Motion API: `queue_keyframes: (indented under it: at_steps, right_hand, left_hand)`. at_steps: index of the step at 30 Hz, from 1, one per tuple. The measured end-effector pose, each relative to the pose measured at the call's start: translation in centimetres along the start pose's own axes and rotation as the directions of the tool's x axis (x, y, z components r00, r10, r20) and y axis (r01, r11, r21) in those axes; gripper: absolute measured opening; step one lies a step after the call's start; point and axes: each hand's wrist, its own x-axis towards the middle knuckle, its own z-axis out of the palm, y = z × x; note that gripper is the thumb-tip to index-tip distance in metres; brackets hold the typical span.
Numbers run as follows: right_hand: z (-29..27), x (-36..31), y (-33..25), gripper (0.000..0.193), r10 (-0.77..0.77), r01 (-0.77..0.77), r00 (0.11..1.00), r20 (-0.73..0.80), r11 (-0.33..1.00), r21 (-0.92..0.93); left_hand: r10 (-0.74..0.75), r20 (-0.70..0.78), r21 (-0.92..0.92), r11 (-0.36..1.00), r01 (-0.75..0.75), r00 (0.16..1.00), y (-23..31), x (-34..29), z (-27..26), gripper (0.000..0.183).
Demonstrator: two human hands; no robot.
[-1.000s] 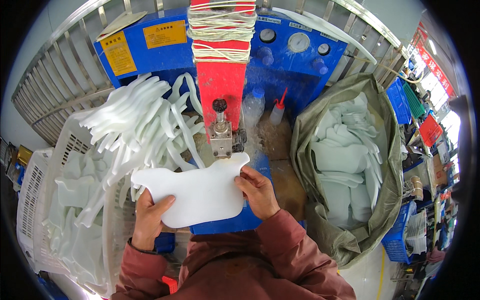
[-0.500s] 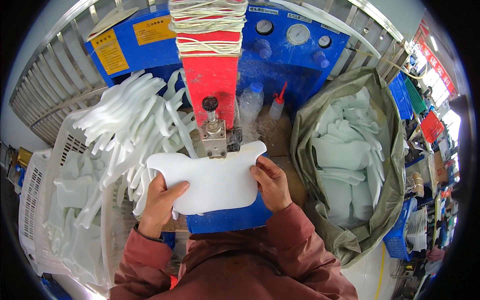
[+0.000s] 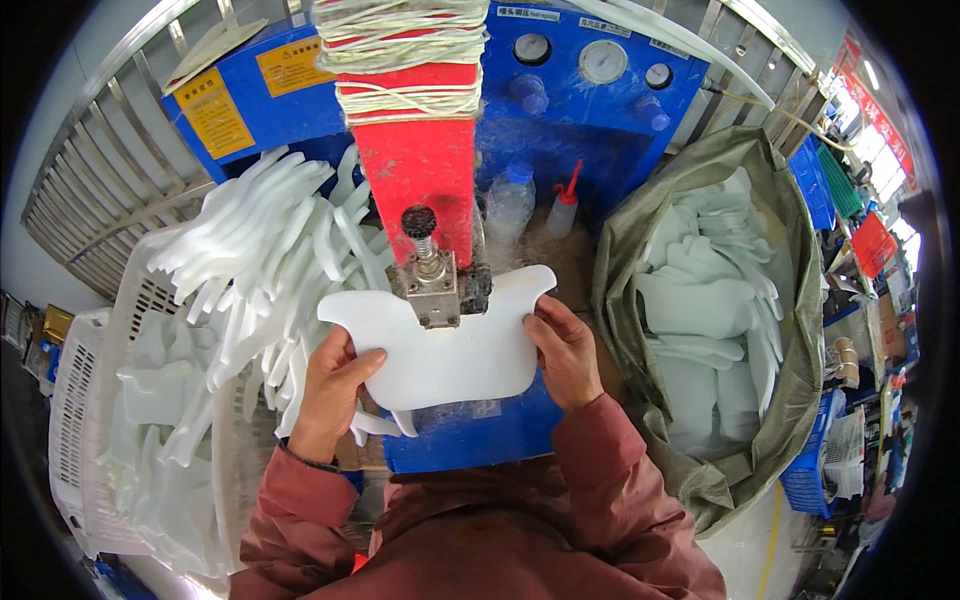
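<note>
A white, curved foam pad (image 3: pixel 455 365) with two flared upper corners is stretched between my hands, over the machine's blue front (image 3: pixel 480 440). My left hand (image 3: pixel 335 385) pinches its left side, thumb on top and fingers underneath. On the right side, my right hand (image 3: pixel 565 350) grips it the same way near the upper corner. The pad's upper middle edge lies under a metal machine head (image 3: pixel 430 290) with a black knob and spring, at the end of a red arm (image 3: pixel 415 185) wound with pale cord. The contact point beneath the head is hidden.
On the left, white foam pieces overflow a white plastic crate (image 3: pixel 225 490). More pads fill a green-grey sack (image 3: pixel 615 290) on the right. Behind the head stand a clear bottle (image 3: pixel 510 205) and a red-tipped squeeze bottle (image 3: pixel 562 212), below a blue gauge panel (image 3: pixel 570 90).
Both hands have carried the pad slightly right. Its upper middle edge has gone further under the machine head, and its right corner has risen. The whole view has shifted a little.
</note>
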Motion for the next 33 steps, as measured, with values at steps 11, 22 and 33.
queue_keyframes:
  at_steps: [11, 22, 33]
  right_hand:
    - [-0.7, -2.6, -1.1, 0.027, 0.018, -0.019, 1.0, 0.003, 0.997, 0.077]
    - [-2.6, -4.8, -2.4, 0.028, -0.043, 0.05, 0.998, -0.049, 0.987, 0.154]
    - [-5.3, -6.5, -2.2, 0.031, -0.075, 0.09, 0.992, -0.106, 0.985, 0.15]
  left_hand:
    - [-0.015, 0.035, -0.151, 0.988, 0.021, 0.999, -1.4, -0.9, 1.0, 0.049]
    - [-0.076, 0.101, -0.088, 0.992, 0.085, 0.992, -2.8, -0.6, 3.1, 0.049]
    - [-0.105, 0.164, -0.103, 0.987, 0.122, 0.981, -3.1, -1.3, 5.2, 0.049]
